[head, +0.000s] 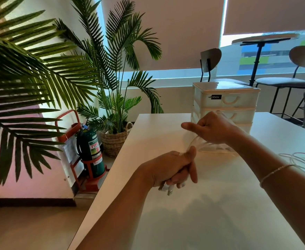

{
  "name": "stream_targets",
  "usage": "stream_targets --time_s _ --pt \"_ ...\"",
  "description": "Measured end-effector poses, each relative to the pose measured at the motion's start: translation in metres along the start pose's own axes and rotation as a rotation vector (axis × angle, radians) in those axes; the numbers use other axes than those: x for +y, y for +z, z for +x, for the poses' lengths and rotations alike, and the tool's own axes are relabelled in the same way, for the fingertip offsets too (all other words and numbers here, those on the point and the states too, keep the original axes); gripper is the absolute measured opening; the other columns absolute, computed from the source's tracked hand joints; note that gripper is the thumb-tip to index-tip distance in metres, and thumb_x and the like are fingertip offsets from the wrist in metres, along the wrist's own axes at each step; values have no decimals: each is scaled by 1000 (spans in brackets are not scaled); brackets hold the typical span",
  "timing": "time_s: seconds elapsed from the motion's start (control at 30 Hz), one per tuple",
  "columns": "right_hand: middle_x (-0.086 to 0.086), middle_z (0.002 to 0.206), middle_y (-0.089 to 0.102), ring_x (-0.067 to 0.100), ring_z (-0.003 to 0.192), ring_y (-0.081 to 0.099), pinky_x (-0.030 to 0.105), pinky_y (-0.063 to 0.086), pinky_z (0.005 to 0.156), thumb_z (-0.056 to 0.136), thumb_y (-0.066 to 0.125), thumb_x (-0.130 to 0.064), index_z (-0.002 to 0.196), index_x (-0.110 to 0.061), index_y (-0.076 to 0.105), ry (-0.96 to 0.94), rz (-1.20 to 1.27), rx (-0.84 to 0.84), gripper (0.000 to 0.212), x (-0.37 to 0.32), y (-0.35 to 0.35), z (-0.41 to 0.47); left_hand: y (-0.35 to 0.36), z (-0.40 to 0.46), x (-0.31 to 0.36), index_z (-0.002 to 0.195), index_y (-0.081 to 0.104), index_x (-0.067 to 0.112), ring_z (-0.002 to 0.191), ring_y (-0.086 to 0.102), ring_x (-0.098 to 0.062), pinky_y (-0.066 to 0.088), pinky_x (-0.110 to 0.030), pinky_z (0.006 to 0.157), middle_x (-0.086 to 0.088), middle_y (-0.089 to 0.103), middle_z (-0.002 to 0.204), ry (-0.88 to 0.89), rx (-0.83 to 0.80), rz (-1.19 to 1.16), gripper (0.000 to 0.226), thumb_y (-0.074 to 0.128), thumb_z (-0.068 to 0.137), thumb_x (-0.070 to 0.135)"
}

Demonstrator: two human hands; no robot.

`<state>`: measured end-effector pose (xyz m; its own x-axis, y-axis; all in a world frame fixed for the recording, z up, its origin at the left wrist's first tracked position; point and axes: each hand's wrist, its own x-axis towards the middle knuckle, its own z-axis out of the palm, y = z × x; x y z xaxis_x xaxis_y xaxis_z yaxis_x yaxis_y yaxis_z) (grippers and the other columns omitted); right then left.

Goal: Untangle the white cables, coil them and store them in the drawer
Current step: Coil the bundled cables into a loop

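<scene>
White table by palms, both hands, left hand and right hand, gripping blurred white cable.

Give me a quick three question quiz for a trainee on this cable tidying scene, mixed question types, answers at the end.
1. True or false: all drawers of the white plastic drawer unit on the white table look closed.
2. Which of the hands holds the white cable's plug ends?
A. left hand
B. right hand
3. Fill in: more loose white cable lies on the table by the right ____.

Key
1. True.
2. A; the plug ends stick out below the left hand, while the blurred white cable runs up to the right hand.
3. Forearm.
</scene>
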<state>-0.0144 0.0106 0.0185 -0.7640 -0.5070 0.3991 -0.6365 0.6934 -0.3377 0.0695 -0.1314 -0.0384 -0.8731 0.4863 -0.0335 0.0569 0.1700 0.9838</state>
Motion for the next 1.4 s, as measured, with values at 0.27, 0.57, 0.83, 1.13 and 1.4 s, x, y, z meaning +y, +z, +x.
stream_targets --time_s 0.27,0.57,0.83,1.13,1.4 --pt "15 75 66 30 84 60 48 39 97 85 16 -64 45 -9 52 332 -215 209 77 54 -5 2 -10 1 -7 46 61 13 25 25 -6 39 -18 44 6 31 28 31 2 -210 65 31 83 59" --pt "0 67 57 13 65 51 27 40 63 85 37 -56 74 -13 60 105 433 -150 50 -18 22 -19 -16 6 -18 45 60 12 24 27 -5 38 -15 42 6 33 27 92 -78 -404 71 32 83 66" --pt "-8 52 53 5 52 45 20 37 56 62 66 -39 70 -14 66 -45 628 -447 26 4 5 -18 -9 6 -12 37 55 17 25 23 -8 35 -18 41 6 28 26 34 -73 -291 78 14 81 66" --pt "-6 63 63 12 66 56 29 48 71 85 60 -6 72 -18 64 -64 519 -483 18 -10 -1 -13 -8 2 -10 44 56 17 25 25 -6 39 -18 43 5 32 28 -21 3 0 58 49 71 69" --pt "-7 49 54 7 46 42 20 35 48 86 61 -20 68 -16 62 -32 483 -432 19 -18 0 -16 -5 2 -10 56 54 6 30 35 -8 42 -14 46 5 38 29 -10 36 117 52 39 78 51"
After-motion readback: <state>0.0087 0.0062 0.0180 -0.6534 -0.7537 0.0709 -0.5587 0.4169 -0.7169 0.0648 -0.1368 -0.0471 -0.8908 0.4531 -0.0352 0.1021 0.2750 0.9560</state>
